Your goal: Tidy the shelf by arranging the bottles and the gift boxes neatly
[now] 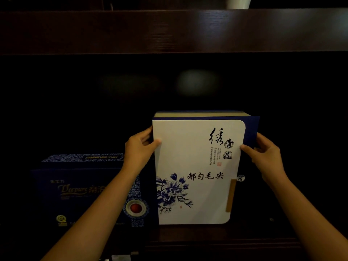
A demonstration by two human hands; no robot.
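Observation:
A white gift box [195, 161] with blue flowers and black calligraphy stands upright in the dark shelf bay. My left hand [139, 147] grips its left edge, thumb on the front face. My right hand [265, 157] grips its right edge, over the blue side flap. To its left a dark blue gift box [79, 187] with gold lettering and a red-and-white emblem stands on the same shelf, partly behind my left forearm. No bottle shows in this bay.
A dark wooden shelf board [169, 31] runs across above the bay, and a white object [239, 2] stands on top of it. The lower shelf's front edge [207, 243] lies below the boxes. The bay's back is too dark to make out.

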